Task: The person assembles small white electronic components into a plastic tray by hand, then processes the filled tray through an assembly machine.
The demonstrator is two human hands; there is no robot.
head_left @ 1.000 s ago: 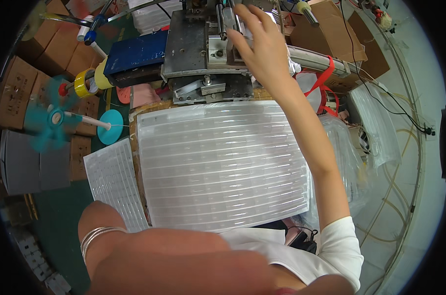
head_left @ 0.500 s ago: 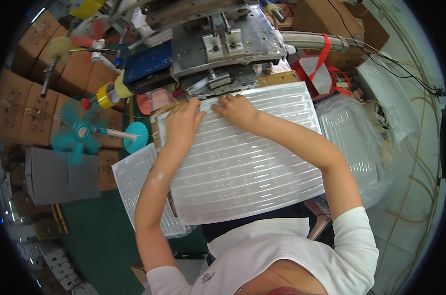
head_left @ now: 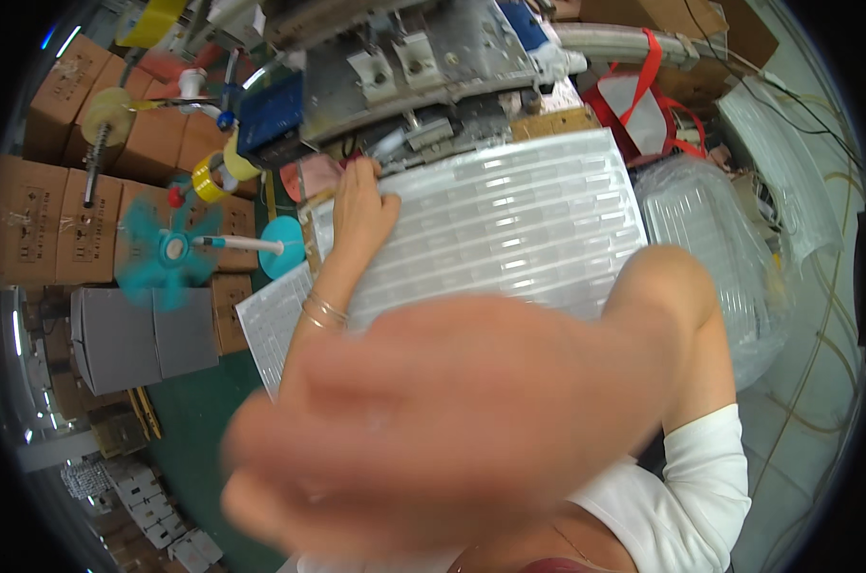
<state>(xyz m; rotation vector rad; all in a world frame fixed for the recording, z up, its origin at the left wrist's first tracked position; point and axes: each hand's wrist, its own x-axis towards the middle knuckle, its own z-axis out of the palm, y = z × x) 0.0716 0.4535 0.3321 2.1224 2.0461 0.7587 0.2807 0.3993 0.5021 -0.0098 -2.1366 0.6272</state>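
Observation:
My left hand (head_left: 361, 205) rests over the far left corner of a translucent white ribbed plastic tray (head_left: 509, 220). Its fingers reach forward to the metal machine's edge, with the thumb held apart; nothing shows in its grasp. Close to the camera, my right hand (head_left: 443, 411) is large and smeared by motion. It covers the near part of the tray, and whether it holds anything cannot be made out. Just beyond the tray sits the machine's metal plate (head_left: 452, 91), with a small clamp-like metal block (head_left: 428, 132) at its front.
A turquoise fan (head_left: 175, 248) stands at the left before stacked cardboard boxes (head_left: 37, 220) and grey boxes (head_left: 118, 339). Plastic-wrapped ribbed trays (head_left: 710, 258) lie at the right, below a red-handled bag (head_left: 633, 115). Another ribbed tray (head_left: 271, 320) sticks out at the left.
My right hand has left the tray's far edge and swung back toward the camera. My left hand stays at the far left corner. The whole view has shifted slightly.

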